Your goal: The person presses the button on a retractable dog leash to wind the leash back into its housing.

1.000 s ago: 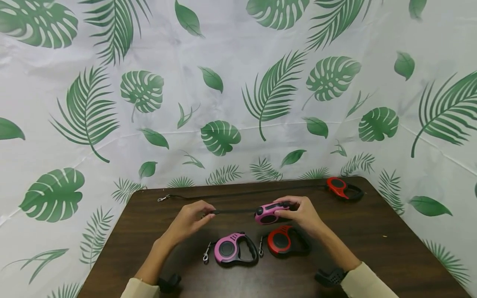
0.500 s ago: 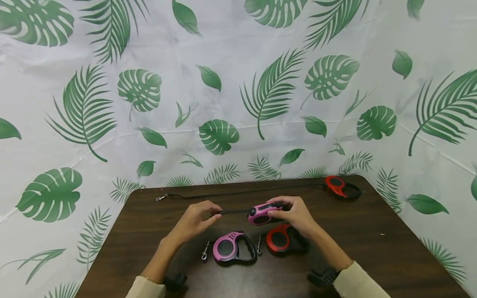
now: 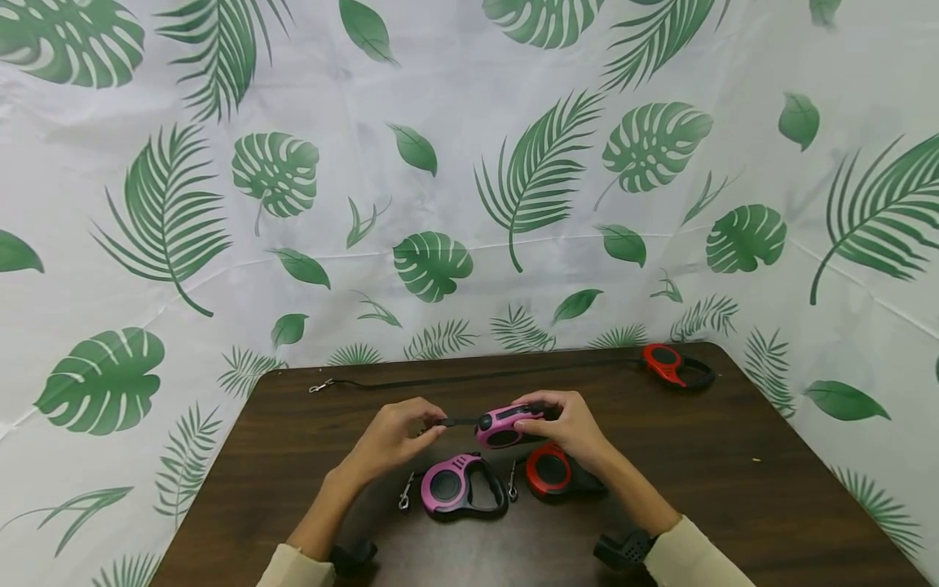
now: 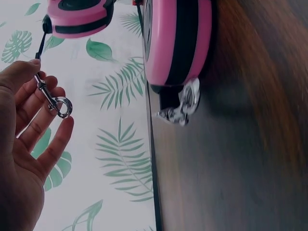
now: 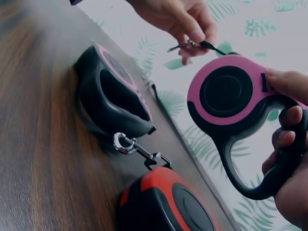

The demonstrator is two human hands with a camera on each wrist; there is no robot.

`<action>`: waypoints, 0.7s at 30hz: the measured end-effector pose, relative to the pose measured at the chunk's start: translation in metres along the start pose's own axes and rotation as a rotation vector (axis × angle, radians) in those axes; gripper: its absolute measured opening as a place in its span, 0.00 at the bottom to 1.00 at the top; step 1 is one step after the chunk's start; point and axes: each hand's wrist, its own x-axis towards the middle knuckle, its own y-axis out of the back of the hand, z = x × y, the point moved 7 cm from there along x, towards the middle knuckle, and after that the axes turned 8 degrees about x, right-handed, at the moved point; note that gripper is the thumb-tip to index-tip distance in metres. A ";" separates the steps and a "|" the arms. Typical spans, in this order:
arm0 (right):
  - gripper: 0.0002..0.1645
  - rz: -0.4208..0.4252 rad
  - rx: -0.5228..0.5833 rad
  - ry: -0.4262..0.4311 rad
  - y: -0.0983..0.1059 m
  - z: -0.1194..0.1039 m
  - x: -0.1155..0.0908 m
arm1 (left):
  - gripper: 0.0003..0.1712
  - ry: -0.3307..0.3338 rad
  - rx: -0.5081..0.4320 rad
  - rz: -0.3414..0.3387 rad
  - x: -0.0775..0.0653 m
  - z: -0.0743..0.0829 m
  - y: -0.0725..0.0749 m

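My right hand (image 3: 568,425) grips a pink and black retractable dog leash (image 5: 206,83) by its looped handle, thumb up by the button in the right wrist view. A short black strap (image 3: 462,421) runs from its nose to my left hand (image 3: 396,436). There the thumb and forefinger pinch the strap just above a silver snap hook (image 4: 44,86), the other fingers loosely spread. On the table below lie a second pink leash (image 3: 444,487), its hook (image 3: 405,494) to the left, and a red leash (image 3: 548,471), partly hidden behind my right wrist.
Another red leash (image 3: 663,364) lies at the back right of the dark wooden table (image 3: 734,481). Its strap (image 3: 469,377) stretches along the far edge to a snap hook (image 3: 320,386) at the left. A leaf-print sheet (image 3: 469,196) hangs behind.
My hands have come closer together, the pink leash moving left and my left hand right. The strap showing between them has grown shorter.
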 end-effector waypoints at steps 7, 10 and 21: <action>0.18 0.000 -0.022 0.016 -0.007 -0.001 0.000 | 0.11 -0.009 -0.024 -0.007 0.003 0.006 -0.007; 0.18 0.001 -0.023 0.020 -0.010 -0.002 -0.001 | 0.10 -0.007 -0.023 -0.011 0.004 0.009 -0.010; 0.17 0.009 -0.043 0.023 -0.014 -0.003 -0.002 | 0.10 0.034 -0.036 -0.032 0.007 0.014 -0.017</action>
